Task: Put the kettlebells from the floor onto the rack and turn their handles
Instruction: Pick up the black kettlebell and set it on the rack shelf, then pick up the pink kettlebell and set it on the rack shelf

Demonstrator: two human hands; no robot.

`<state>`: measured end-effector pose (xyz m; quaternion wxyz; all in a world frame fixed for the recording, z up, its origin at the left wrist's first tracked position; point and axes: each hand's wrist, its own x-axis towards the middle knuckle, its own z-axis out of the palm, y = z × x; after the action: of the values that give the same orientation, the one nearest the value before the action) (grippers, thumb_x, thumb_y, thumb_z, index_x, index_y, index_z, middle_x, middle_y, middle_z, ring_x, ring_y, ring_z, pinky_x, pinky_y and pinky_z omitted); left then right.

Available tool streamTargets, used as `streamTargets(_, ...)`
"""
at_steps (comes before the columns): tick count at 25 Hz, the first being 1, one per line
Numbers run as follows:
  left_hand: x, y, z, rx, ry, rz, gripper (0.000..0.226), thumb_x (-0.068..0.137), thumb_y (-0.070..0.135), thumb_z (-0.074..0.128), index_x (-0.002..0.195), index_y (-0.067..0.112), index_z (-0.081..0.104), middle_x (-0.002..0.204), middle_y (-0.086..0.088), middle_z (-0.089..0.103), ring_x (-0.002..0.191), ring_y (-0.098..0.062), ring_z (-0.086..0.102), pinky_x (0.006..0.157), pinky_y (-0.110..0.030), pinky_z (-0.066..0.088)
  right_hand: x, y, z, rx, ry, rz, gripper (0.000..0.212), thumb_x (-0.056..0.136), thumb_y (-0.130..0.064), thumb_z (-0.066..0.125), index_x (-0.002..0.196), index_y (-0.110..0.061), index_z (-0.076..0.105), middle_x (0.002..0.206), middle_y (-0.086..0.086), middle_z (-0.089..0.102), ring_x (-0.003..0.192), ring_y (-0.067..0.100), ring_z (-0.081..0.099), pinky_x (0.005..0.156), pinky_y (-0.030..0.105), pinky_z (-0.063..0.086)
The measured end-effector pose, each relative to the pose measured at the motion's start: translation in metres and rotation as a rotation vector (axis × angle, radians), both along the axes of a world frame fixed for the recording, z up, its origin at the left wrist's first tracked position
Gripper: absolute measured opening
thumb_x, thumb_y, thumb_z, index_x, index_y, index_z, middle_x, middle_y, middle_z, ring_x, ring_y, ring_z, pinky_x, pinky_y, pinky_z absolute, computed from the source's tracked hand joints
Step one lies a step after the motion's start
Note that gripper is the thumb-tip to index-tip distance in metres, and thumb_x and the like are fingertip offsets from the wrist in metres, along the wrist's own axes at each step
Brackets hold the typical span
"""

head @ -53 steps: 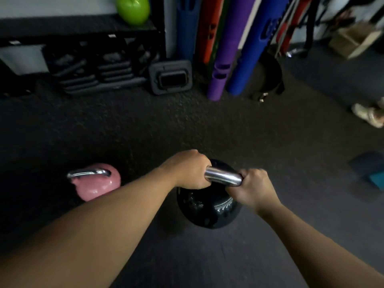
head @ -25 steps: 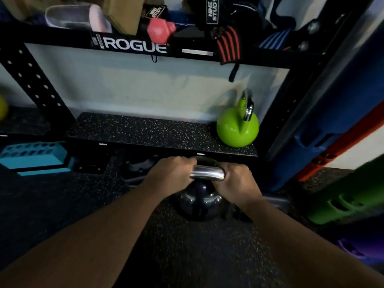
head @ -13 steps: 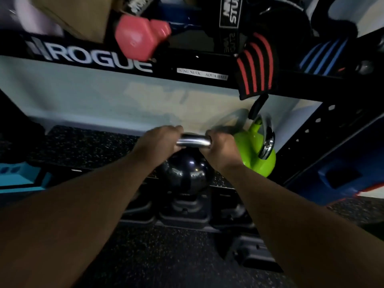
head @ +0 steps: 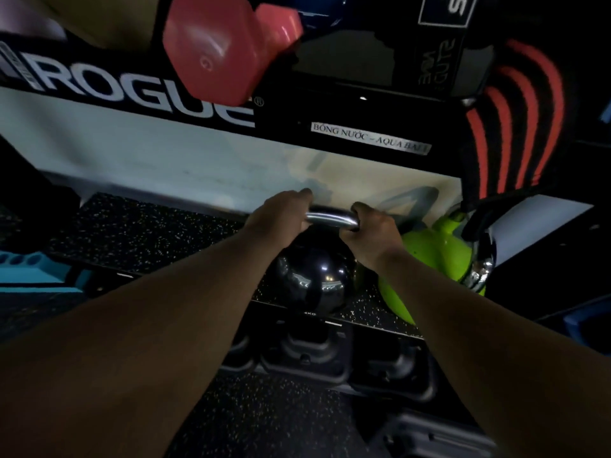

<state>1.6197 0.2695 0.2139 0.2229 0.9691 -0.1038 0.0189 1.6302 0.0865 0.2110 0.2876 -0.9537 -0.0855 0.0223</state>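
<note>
Now | both hands' fingers (head: 365, 209) clamped on black kettlebell (head: 314, 279) handle (head: 330, 220) | handle runs left-right

Free room and obstacles at the rack shelf (head: 148, 233). The speckled shelf surface lies bare to the left of the black kettlebell (head: 314, 279), open as far as the dark upright at the far left. To the right, the green kettlebell (head: 433, 256) stands just beside the black one, its chrome handle (head: 481, 269) turned toward the shelf front; little gap remains between the two. Overhead, the upper beam (head: 132, 94), a pink dumbbell (head: 218, 47) and a hanging red-striped wrap (head: 515, 127) limit clearance. The wall (head: 165, 166) closes the rear.
</note>
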Motion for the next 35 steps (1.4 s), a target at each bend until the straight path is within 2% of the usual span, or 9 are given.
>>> streamTargets(3,0.001,0.005,-0.005,-0.039,0.026,-0.005,0.029,0.086,0.016,0.069,0.107,0.015,0.05,0.092,-0.005,0.061,0.075,-0.018,0.061,0.057,-0.027,0.042,-0.002,-0.001,0.005,-0.056,0.034,0.068,0.036,0.081,-0.019,0.064,0.116,-0.016,0.054,0.106,0.011,0.061,0.103,0.032,0.057,0.08,0.035,0.048)
streamTargets(6,-0.014,0.022,-0.01,-0.021,0.033,0.007,0.067,0.08,0.023,0.074,0.137,0.017,0.038,0.123,-0.012,0.056,0.106,-0.025,0.058,0.086,-0.042,0.052,-0.008,0.009,0.017,-0.163,-0.123,0.177,0.063,0.077,-0.031,0.069,0.134,-0.026,0.045,0.129,0.009,0.048,0.122,0.032,0.04,0.099,0.043,0.038)
streamTargets(9,-0.041,0.06,-0.009,0.083,0.016,0.114,0.089,0.074,0.031,0.076,0.146,0.023,0.025,0.137,-0.013,0.047,0.126,-0.031,0.044,0.104,-0.052,0.04,-0.019,0.04,0.034,-0.147,-0.248,0.324,0.067,0.076,-0.036,0.065,0.138,-0.025,0.043,0.134,0.007,0.045,0.13,0.029,0.036,0.109,0.042,0.034)
streamTargets(12,-0.082,0.111,-0.003,0.126,0.077,0.22,0.085,0.073,0.03,0.075,0.144,0.026,0.029,0.14,-0.011,0.045,0.13,-0.032,0.04,0.106,-0.052,0.032,-0.046,0.092,0.04,-0.134,-0.265,0.481,0.062,0.076,-0.036,0.063,0.135,-0.023,0.046,0.128,0.007,0.05,0.124,0.027,0.041,0.108,0.044,0.035)
streamTargets(15,-0.149,0.168,-0.004,0.103,0.211,0.301,0.071,0.073,0.028,0.07,0.137,0.028,0.04,0.139,-0.006,0.045,0.128,-0.03,0.04,0.101,-0.046,0.034,-0.091,0.146,0.026,-0.126,-0.212,0.592,0.056,0.078,-0.037,0.061,0.132,-0.023,0.048,0.123,0.005,0.055,0.118,0.027,0.047,0.102,0.045,0.039)
streamTargets(22,-0.469,0.282,-0.047,0.287,0.59,0.448,0.067,0.074,0.026,0.065,0.137,0.027,0.043,0.139,-0.004,0.046,0.129,-0.027,0.04,0.106,-0.042,0.034,-0.324,0.281,-0.052,-0.119,0.045,0.943,0.045,0.088,-0.041,0.058,0.129,-0.027,0.047,0.12,0.001,0.058,0.111,0.025,0.051,0.092,0.048,0.045)
streamTargets(28,-0.72,0.3,-0.104,0.343,0.834,0.455,0.067,0.08,0.022,0.061,0.142,0.026,0.038,0.145,-0.006,0.043,0.133,-0.028,0.04,0.108,-0.043,0.036,-0.554,0.301,-0.133,-0.125,0.277,1.008,0.042,0.083,-0.034,0.065,0.122,-0.026,0.054,0.11,-0.002,0.058,0.106,0.02,0.054,0.09,0.041,0.048)
streamTargets(32,-0.823,0.284,-0.174,0.325,0.904,0.386,0.072,0.08,0.025,0.064,0.146,0.026,0.034,0.151,-0.007,0.036,0.14,-0.028,0.031,0.112,-0.042,0.03,-0.672,0.284,-0.207,-0.186,0.441,1.017,0.042,0.08,-0.032,0.067,0.119,-0.023,0.058,0.11,0.002,0.062,0.105,0.024,0.056,0.09,0.039,0.047)
streamTargets(35,-0.858,0.253,-0.238,0.268,0.909,0.343,0.08,0.079,0.023,0.069,0.149,0.026,0.031,0.155,-0.008,0.033,0.143,-0.03,0.027,0.116,-0.046,0.028,-0.736,0.252,-0.274,-0.397,0.651,0.976,0.048,0.076,-0.042,0.063,0.119,-0.024,0.057,0.118,0.006,0.062,0.109,0.028,0.057,0.092,0.04,0.048)
